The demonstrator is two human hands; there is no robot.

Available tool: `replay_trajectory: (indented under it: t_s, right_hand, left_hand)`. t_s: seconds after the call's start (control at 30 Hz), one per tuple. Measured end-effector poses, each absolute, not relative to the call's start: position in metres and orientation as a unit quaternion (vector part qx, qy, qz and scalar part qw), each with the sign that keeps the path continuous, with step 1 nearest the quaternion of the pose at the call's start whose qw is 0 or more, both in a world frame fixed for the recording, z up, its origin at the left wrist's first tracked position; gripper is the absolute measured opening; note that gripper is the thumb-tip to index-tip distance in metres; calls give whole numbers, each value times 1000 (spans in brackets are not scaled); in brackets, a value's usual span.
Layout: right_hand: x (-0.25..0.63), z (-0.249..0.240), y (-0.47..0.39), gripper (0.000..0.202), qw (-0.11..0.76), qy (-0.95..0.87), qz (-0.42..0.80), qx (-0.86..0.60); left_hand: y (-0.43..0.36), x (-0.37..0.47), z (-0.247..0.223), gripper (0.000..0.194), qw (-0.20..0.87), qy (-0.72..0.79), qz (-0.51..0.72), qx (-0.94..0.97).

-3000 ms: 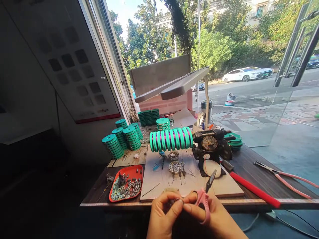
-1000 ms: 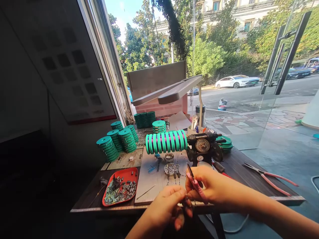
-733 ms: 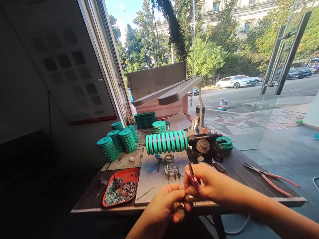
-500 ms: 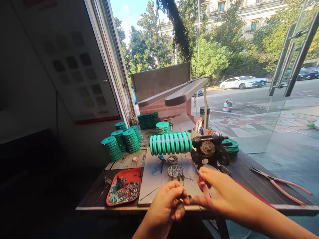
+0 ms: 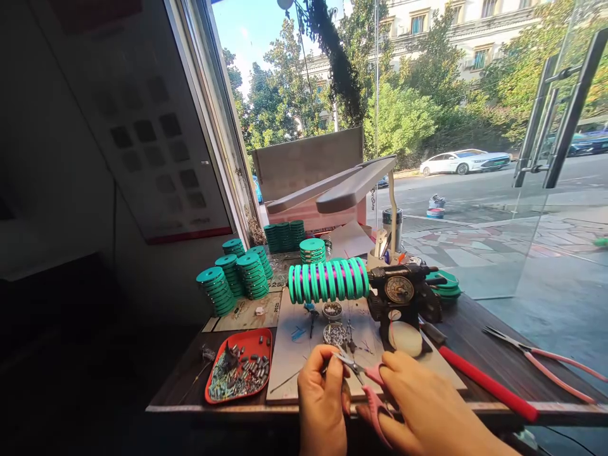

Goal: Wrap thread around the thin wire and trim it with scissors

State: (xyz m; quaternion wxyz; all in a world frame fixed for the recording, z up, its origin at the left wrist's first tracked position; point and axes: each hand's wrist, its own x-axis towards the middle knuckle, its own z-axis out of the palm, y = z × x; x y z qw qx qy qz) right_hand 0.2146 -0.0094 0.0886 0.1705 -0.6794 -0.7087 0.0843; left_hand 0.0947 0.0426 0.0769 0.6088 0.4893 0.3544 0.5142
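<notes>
Pink-handled scissors (image 5: 373,374) sit in the right hand (image 5: 418,396), fingers curled round the spread loops; the left hand (image 5: 325,396) has thumb and forefinger pinched, on what one cannot tell. The slim metal blades are parted, tips at that pinch, so a steady grip and small, slow closing would likely serve best. Beyond lies the pale board (image 5: 292,316).

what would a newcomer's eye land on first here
Probably the row of bright green spools, lying sideways in mid-picture against the left of the black machine. Below it, the right hand has pink scissors in its grip, blades close by the left hand. To the left, a red tray of small parts sits on the table.
</notes>
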Motion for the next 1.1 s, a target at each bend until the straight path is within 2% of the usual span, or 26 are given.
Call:
replay_trajectory:
  t_s: [0.43, 0.87, 1.1]
  right_hand:
    - [216, 81, -14, 25, 179, -705, 46, -684]
    - [216, 85, -13, 29, 154, -714, 68, -679]
    - [216, 88, -13, 26, 135, -712, 71, -686]
  left_hand:
    - [42, 100, 68, 36, 559, 358, 582, 470]
    - [42, 100, 71, 40, 569, 373, 574, 455]
    - [43, 99, 62, 35, 569, 353, 574, 471]
